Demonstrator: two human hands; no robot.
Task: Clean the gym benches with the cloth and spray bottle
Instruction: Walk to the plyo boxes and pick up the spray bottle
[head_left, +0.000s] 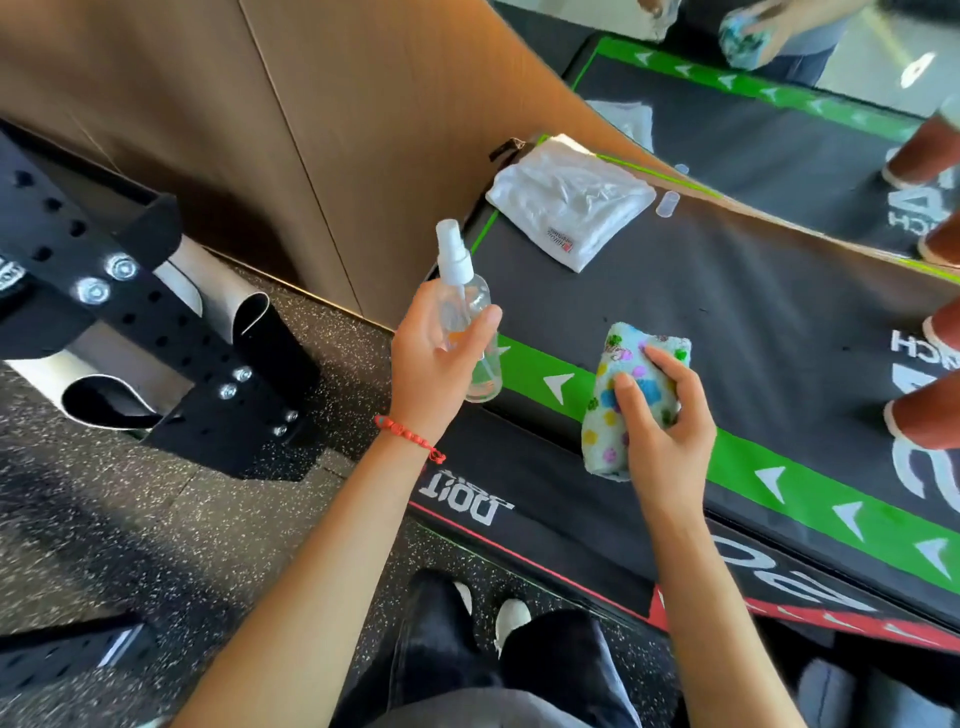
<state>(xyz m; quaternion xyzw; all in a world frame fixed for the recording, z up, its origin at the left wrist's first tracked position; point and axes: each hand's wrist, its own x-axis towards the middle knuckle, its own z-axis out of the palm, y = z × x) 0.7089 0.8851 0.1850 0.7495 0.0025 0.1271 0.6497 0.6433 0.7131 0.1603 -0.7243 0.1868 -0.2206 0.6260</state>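
Note:
My left hand (434, 364) grips a clear spray bottle (467, 312) with a white nozzle, held upright over the left end of the black padded bench (727, 332). My right hand (665, 421) holds a folded white cloth with coloured paw prints (618, 384) just above the bench's green arrow stripe (535, 369). The two hands are side by side, a little apart. The bottle's clear cap (667, 203) lies on the bench near the wall.
A white plastic-wrapped bundle (571, 200) lies at the bench's far left corner. A mirror wall (779, 104) and wooden panel run behind. A black perforated steel rack (130, 322) stands left on speckled rubber floor. Brown cylinders (924, 415) rest at right.

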